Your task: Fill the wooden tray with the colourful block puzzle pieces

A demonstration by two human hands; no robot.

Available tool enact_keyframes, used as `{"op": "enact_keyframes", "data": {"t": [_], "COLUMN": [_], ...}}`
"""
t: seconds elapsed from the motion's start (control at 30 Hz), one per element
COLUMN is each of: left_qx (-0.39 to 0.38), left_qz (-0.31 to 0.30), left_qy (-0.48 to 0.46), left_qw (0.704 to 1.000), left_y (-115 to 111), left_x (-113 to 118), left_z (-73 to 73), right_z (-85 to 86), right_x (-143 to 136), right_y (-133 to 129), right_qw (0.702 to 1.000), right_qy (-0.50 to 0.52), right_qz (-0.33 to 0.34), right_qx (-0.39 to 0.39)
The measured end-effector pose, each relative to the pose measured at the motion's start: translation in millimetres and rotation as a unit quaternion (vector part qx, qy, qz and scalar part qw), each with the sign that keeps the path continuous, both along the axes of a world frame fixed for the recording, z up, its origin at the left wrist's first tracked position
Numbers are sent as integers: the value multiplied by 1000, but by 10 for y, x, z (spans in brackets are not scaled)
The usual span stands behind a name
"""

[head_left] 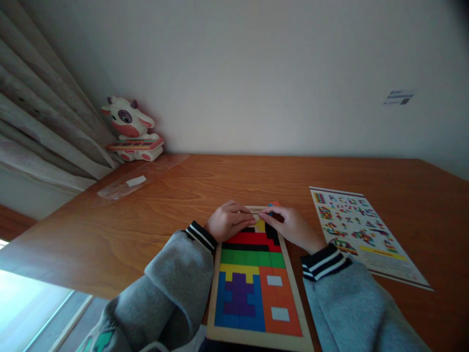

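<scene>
A wooden puzzle board point(260, 335) stretches away from me, filled with coloured block pieces: blue, purple, orange, yellow, green, red and black. My left hand point(230, 221) rests over its far left corner, fingers stretched out towards the middle. Opposite it, my right hand point(289, 226) has thumb and forefinger brought together at the far end; what is between them, if anything, is hidden. A yellow piece point(260, 226) lies just below both sets of fingertips. Behind the right fingers, bits of blue and an orange piece point(275, 204) show at the board's far edge.
A printed sheet of block patterns point(362, 230) lies on the wooden table point(234, 178) at right. Clear plastic wrapping point(122, 188) is at left, with a cow-shaped toy keyboard point(135, 132) behind it. A curtain point(44, 107) hangs by the left edge; a wall closes off the back.
</scene>
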State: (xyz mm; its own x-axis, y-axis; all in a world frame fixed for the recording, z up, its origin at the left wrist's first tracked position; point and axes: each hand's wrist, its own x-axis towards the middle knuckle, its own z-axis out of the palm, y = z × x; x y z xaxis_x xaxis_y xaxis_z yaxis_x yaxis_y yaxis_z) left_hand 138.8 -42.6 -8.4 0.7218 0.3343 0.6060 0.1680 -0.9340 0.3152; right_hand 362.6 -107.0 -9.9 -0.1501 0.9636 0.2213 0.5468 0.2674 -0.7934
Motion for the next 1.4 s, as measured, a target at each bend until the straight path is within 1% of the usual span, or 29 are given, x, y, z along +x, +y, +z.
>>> {"op": "enact_keyframes", "data": {"t": [0.03, 0.1, 0.17, 0.23, 0.33, 0.4, 0.6, 0.67, 0.83, 0.9, 1.03, 1.1, 1.23, 1.33, 1.4], "left_qx": [3, 7, 2, -10, -25, -29, -35, -29, -7, -1, 4, 3, 8, 13, 13], "left_qz": [0, -31, -71, -91, -100, -104, -106, -92, -5, 13, 42, 49, 36, 35, 38], "left_qy": [-6, 3, 33, 60, 83, 91, 91, 84, 59, 62, 53, 46, 56, 63, 62], "left_qw": [1000, 1000, 997, 994, 991, 990, 990, 992, 998, 998, 998, 998, 998, 997, 997], "left_y": [2, 3, 0, -9, -22, -23, -12, -6, 18, 22, 10, 5, 17, 29, 27], "left_x": [0, 5, 13, 22, 32, 34, 26, 20, -6, -15, -16, -13, -14, -18, -17], "left_z": [-1, -15, -32, -39, -30, -24, -46, -50, -20, -4, 11, 7, -17, -25, -16], "right_z": [-2, -12, -37, -76, -131, -142, -104, -99, -97, -110, -168, -196, -213, -177, -129], "right_x": [0, -1, -2, -1, 8, 16, 26, 29, 59, 71, 67, 50, 7, -16, -18], "right_y": [-1, 2, 13, 29, 47, 49, 36, 34, 20, 16, 22, 27, 31, 27, 25], "right_qw": [1000, 1000, 999, 996, 992, 992, 988, 989, 988, 986, 980, 977, 972, 975, 980], "right_qy": [-8, -21, -46, -72, -88, -91, -101, -99, -127, -146, -171, -186, -204, -189, -158], "right_qz": [3, 0, -8, -14, -18, -19, -39, -45, -22, -17, -27, -30, -37, -39, -47], "right_qx": [2, 11, 25, 51, 86, 91, 109, 104, 87, 84, 94, 99, 109, 111, 110]}}
